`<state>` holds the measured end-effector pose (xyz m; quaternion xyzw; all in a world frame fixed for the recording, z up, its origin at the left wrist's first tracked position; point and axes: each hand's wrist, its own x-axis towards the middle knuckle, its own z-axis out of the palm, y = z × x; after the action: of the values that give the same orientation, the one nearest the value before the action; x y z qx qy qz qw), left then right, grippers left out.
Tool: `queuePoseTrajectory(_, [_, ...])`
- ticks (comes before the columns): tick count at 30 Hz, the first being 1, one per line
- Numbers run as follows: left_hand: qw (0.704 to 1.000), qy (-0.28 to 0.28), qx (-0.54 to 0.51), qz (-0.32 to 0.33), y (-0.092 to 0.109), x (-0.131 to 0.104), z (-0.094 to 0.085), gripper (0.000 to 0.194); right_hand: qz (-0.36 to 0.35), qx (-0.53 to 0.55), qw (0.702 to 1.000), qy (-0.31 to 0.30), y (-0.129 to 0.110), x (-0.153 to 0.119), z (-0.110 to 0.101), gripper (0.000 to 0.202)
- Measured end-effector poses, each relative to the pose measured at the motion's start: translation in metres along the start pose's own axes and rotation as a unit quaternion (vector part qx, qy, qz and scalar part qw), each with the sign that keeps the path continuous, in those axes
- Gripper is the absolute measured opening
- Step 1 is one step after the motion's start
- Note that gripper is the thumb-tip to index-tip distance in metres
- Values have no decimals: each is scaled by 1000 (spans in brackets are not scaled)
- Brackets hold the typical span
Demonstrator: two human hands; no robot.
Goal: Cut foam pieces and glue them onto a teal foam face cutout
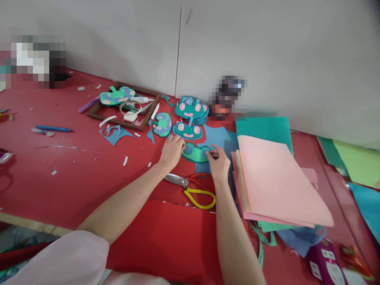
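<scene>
Between my two hands lies a green felt frog-face piece (196, 153) with blue round patches. The fingers of my left hand (174, 150) are pressed together at its left end. My right hand (219, 160) pinches or touches its right end with thumb and curled fingers. Just beyond it sits a finished-looking frog face (187, 130) with pink eyes and mouth, and behind that a stack of similar faces (191, 109). Another green and blue face (162, 124) is to the left. Scissors (200, 198) with red and yellow handles lie below my hands.
At the back left, a brown wooden frame (144, 120) holds tape, glue and another felt face. A tall stack of pink felt sheets (276, 178) stands close to my right arm. Blue scraps (114, 135) and a blue pen (54, 128) lie left. A grey wall bounds the back.
</scene>
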<state>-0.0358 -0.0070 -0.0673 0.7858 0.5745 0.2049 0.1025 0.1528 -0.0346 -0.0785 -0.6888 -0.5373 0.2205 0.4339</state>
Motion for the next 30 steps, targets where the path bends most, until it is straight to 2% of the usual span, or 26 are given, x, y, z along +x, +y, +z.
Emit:
queuePoseTrajectory(6, [1000,14,-9,-2,1,1,0,3,-16,-18,1000,-3,-2,-1,-1,35])
queuePoseTrajectory(13, [997,18,-70,-13,0,0,-3,16,-43,-43,998,8,2,-1,0,31])
queuePoseTrajectory(18, [999,-6,-40,-4,1,-2,-3,30,-52,-57,997,15,3,-1,0,30])
queuePoseTrajectory(30, [1000,-2,-21,-3,-1,-3,2,30,-44,-56,997,34,4,0,2,28])
